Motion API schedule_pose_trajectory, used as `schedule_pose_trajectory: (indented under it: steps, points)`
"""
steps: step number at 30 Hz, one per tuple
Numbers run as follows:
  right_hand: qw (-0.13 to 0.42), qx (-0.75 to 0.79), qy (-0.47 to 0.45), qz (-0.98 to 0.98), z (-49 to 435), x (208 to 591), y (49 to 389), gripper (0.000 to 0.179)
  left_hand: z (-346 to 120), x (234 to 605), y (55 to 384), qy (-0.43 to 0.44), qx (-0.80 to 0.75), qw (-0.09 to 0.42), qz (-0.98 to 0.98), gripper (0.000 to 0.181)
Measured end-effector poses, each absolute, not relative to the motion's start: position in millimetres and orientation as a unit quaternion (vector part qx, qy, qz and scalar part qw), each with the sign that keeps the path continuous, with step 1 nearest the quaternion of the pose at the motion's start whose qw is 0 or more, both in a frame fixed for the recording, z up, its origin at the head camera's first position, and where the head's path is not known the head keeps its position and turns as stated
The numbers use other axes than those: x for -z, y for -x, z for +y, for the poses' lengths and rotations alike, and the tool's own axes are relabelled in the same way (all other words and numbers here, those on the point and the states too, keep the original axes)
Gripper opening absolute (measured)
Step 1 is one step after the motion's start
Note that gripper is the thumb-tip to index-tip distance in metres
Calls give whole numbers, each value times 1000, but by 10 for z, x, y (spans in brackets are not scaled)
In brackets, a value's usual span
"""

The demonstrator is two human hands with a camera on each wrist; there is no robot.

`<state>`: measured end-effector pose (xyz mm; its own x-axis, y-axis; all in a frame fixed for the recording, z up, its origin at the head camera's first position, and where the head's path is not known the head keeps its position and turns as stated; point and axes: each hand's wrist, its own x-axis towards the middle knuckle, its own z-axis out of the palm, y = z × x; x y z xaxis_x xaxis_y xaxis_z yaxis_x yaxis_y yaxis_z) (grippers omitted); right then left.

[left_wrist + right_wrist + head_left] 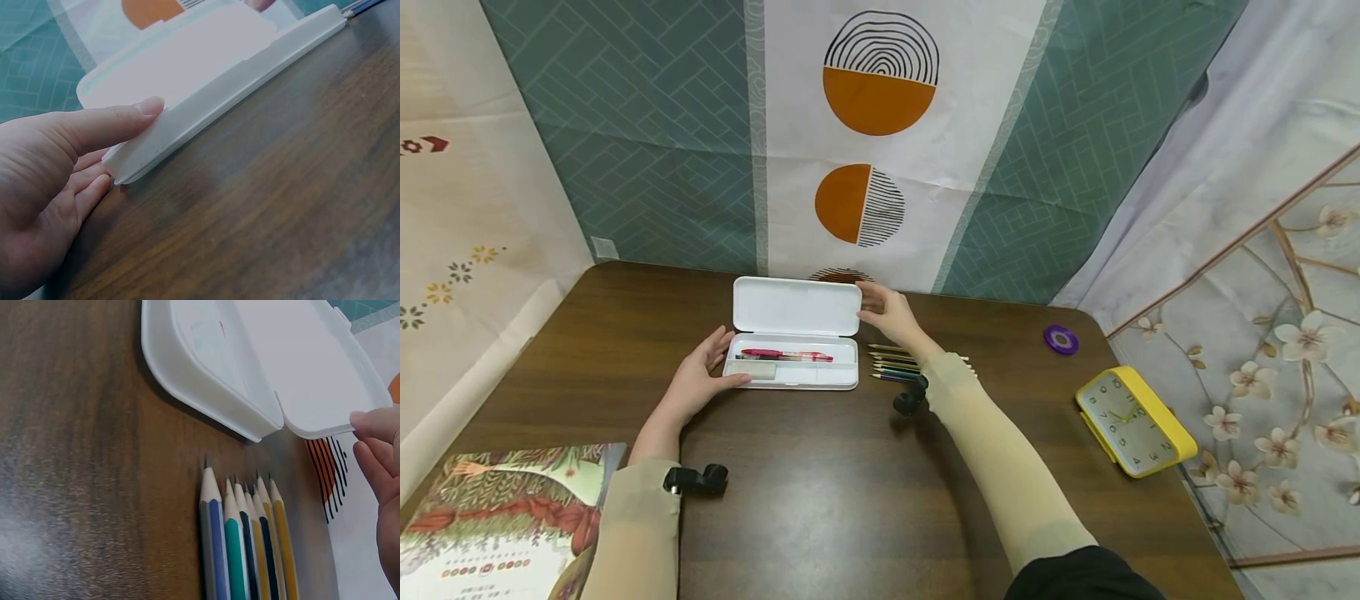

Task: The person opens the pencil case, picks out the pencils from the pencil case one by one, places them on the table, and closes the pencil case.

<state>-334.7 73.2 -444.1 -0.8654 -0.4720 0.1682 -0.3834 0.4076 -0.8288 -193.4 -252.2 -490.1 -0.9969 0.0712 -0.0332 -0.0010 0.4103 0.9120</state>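
Observation:
A white pencil case (pixel 792 386) stands on the table with its lid (pixel 796 307) raised at the back. Inside lie a red pen (pixel 786 355) and a pale eraser-like block (pixel 752 369). My left hand (pixel 696 379) grips the case's front left corner, with the thumb on the front rim and the fingers round the side, as the left wrist view shows. At the lid's right edge, my right hand (pixel 891 315) pinches it between thumb and fingers. Several sharpened pencils (pixel 250 531) lie side by side to the right of the case, under the right forearm in the head view.
An illustrated book (pixel 505 521) lies at the front left, partly beneath the left forearm. On the right stand a yellow clock (pixel 1138 421) and, behind it, a round purple object (pixel 1061 339). A patterned cloth (pixel 677 150) hangs along the table's (pixel 835 492) back edge.

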Motion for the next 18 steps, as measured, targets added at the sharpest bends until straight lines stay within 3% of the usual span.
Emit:
schedule_pose_trajectory:
  steps: [18]
  points:
    - [-4, 509, 261, 820, 739, 4472, 3115, 50, -2512, 4888, 1927, -15, -542, 35, 839, 108]
